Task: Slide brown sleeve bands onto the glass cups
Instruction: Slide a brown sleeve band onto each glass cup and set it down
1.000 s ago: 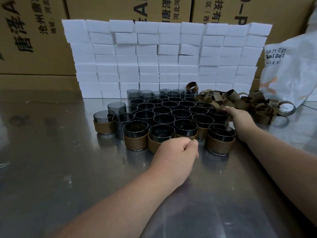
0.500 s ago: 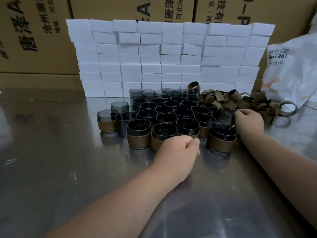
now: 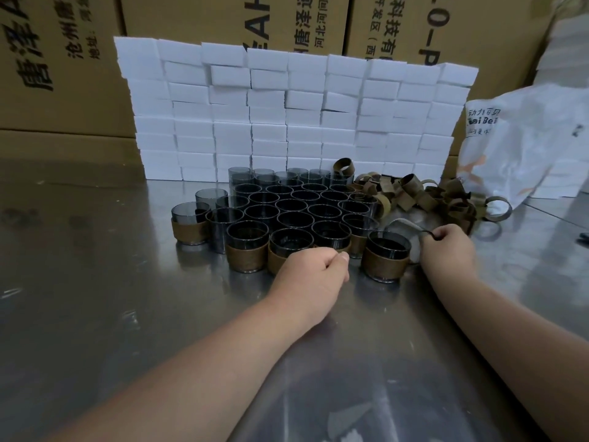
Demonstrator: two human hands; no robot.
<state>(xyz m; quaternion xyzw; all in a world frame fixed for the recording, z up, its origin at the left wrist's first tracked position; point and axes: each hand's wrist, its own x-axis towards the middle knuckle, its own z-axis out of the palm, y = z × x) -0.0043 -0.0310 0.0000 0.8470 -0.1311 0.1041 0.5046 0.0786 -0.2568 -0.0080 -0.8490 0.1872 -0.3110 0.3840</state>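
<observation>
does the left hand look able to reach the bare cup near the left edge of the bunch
Probably yes: the left hand rests close by, and open table lies in front of that bare cup; only sleeved cups flank it.

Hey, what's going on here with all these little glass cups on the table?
A person is fitting brown sleeves onto smoky glass cups on a metal table. The right hand pinches a band, blurred, just behind the nearest sleeved cup. The left hand lies curled against the front row; whether it holds anything is hidden. Only a few front cups wear sleeves; the bare cups behind them wait. A pile of loose bands lies to the right.
</observation>
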